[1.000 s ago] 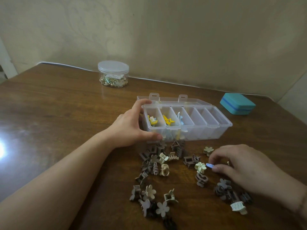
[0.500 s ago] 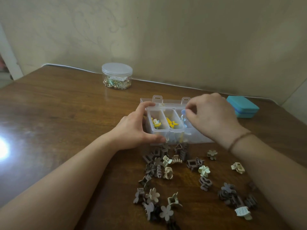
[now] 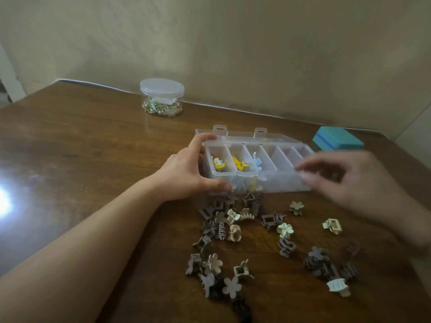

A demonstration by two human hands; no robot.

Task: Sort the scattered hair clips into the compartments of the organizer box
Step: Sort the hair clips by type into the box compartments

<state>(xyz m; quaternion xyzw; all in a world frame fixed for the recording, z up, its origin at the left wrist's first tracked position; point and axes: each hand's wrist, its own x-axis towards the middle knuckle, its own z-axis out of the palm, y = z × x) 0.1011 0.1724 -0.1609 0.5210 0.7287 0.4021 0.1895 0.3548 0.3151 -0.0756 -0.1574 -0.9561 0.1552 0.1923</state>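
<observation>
From the head view my right hand (image 3: 349,183) is motion-blurred before the organizer box (image 3: 279,183); I cannot tell whether its fingers pinch anything. My left hand (image 3: 186,173) grips the box's left end, thumb and fingers spread around it. Hair clips (image 3: 233,229) lie scattered on the table (image 3: 81,159) just in front.

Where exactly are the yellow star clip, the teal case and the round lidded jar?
yellow star clip (image 3: 241,164): head view, middle of the star, in the organizer's second compartment from the left.
teal case (image 3: 338,141): head view, top face of its lid.
round lidded jar (image 3: 162,87): head view, centre of its lid.
</observation>
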